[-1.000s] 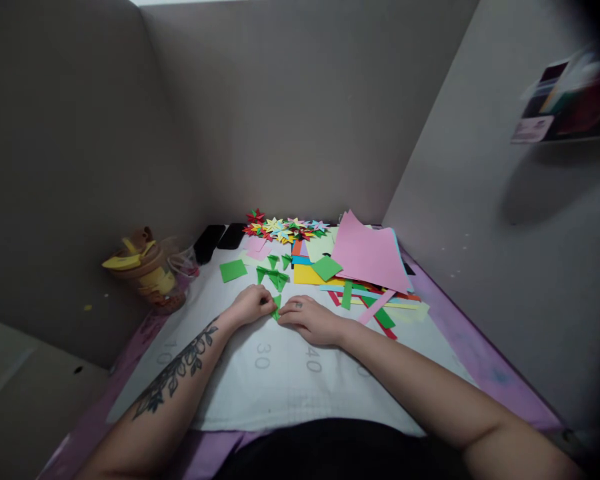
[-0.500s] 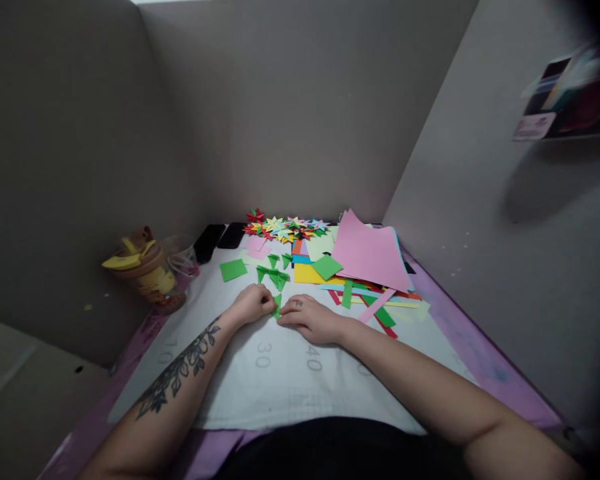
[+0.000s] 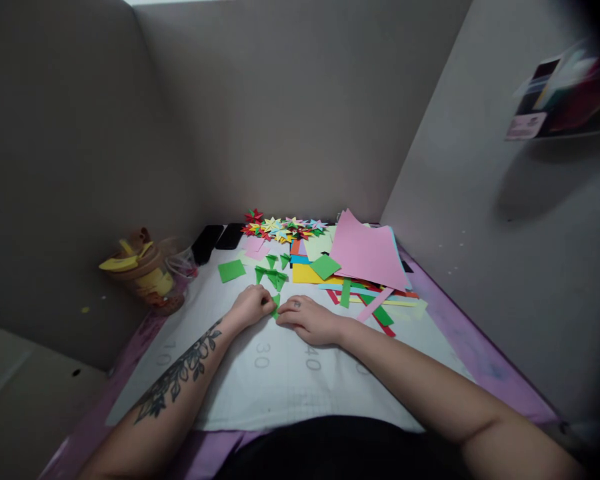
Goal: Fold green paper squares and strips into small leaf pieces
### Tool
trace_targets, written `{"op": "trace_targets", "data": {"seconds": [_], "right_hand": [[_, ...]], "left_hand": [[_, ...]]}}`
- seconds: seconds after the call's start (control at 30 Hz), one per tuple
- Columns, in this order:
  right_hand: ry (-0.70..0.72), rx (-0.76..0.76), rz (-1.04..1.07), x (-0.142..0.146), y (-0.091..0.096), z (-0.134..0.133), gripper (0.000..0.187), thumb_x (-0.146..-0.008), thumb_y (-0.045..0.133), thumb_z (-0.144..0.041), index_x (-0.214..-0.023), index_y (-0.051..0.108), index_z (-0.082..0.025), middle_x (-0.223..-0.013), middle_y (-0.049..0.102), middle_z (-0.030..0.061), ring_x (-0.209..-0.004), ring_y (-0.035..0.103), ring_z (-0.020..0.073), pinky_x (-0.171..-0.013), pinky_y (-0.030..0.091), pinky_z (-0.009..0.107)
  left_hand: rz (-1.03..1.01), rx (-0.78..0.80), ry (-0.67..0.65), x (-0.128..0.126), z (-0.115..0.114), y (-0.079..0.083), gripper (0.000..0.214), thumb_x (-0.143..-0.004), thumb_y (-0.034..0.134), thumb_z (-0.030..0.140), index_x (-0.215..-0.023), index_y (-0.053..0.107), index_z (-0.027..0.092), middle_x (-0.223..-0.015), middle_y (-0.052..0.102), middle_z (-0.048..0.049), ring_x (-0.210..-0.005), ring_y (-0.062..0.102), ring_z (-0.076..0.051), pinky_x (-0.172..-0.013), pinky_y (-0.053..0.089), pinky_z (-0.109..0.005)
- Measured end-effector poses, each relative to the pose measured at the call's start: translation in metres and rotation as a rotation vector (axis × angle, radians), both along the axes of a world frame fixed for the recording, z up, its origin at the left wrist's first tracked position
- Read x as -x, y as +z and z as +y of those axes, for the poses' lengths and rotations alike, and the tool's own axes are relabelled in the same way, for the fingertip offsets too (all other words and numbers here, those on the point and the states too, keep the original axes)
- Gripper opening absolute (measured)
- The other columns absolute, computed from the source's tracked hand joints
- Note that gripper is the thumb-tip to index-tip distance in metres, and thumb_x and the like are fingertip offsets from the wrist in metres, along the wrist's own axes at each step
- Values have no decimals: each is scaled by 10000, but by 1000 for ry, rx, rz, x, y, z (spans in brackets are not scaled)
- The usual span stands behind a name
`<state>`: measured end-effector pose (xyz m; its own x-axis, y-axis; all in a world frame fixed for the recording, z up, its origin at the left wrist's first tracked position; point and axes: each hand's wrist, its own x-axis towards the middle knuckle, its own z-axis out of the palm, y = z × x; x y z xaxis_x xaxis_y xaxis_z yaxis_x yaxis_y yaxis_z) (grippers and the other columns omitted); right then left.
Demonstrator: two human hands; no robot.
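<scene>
A small piece of folded green paper [image 3: 277, 305] lies on the white cloth between my two hands. My left hand [image 3: 253, 305] is curled, its fingers closed at the paper's left edge. From the right, my right hand [image 3: 307, 319] presses its fingertips on the paper's other side; its fingers are bent and close together. Just beyond the hands sit several folded green paper pieces [image 3: 275, 277]. A flat green square [image 3: 231, 271] rests to their left. Part of the held paper is hidden by my fingers.
Colourful paper stars [image 3: 283, 229] lie along the back. Pink sheets [image 3: 365, 253] and coloured strips [image 3: 375, 310] cover the right side. Two black flat objects [image 3: 219, 239] are at the back left, near a brown pot [image 3: 143, 270]. Grey walls [image 3: 300, 113] enclose the table.
The whole view has shifted very slightly. Both hands stay at the green paper in nearly the same pose.
</scene>
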<state>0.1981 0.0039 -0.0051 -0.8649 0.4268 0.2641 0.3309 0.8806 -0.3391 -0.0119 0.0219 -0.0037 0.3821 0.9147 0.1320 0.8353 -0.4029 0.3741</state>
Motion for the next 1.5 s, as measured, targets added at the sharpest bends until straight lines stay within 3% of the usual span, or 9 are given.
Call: {"op": "trace_targets", "data": {"seconds": [0.2,0.5,0.67,1.0,1.1,1.27,1.43,1.5], "right_hand": [[-7,-25,-25,0,0,-1,363,-796,444,-87,-1100,584,-229,-1132,585,57,-1083,424,209,-940,319,404],[37,-83,-61,0,0,-4,321,-845,441,-137,-1126,563,-232,-1234,562,48,-1217,357,240,-998,261,461],[65,-81,-77,0,3,-5,313,-833,464,-129,-1101,571,-249,-1176,588,66,-1138,431,238,-990,261,482],[-31,6,-11,0,6,-9,368,-803,499,-126,-1159,549,-201,-995,544,105,-973,476,214,-895,385,387],[-34,23,13,0,6,-9,370,-798,502,-117,-1156,549,-195,-998,536,104,-981,471,213,-895,388,385],[-44,31,43,0,5,-9,340,-805,500,-126,-1133,556,-194,-1005,537,108,-981,479,216,-889,396,391],[-57,42,155,1,-2,-7,409,-763,503,-76,-1150,529,-207,-1081,529,110,-1055,464,228,-917,384,412],[-172,51,290,2,-5,-5,439,-762,487,-63,-1178,486,-204,-1126,521,111,-1089,447,227,-928,378,417]], "left_hand": [[-6,-4,34,0,-4,-2,161,-743,561,318,-719,647,184,-796,622,-51,-800,553,-184,-751,401,-264],[50,-49,221,5,-9,-2,164,-763,580,343,-819,557,190,-859,563,-49,-834,538,-196,-723,396,-276],[84,-53,287,8,-5,-1,168,-780,567,353,-837,547,196,-874,564,-44,-851,539,-199,-699,384,-272],[93,-79,317,15,-4,0,156,-846,450,273,-954,541,207,-922,595,-55,-859,556,-195,-670,379,-263],[-21,-83,268,20,-2,-2,219,-857,362,176,-976,545,195,-915,610,-58,-841,558,-187,-698,397,-274],[-118,-51,-61,20,-7,1,152,-802,473,230,-885,598,200,-1007,584,-59,-979,505,-202,-884,376,-322],[-137,-5,-94,16,-9,3,56,-740,535,208,-737,587,189,-1067,561,-66,-1021,472,-220,-926,344,-354],[-223,-1,-97,14,-10,4,68,-760,500,198,-721,554,182,-973,577,-57,-956,491,-200,-897,361,-338]]}}
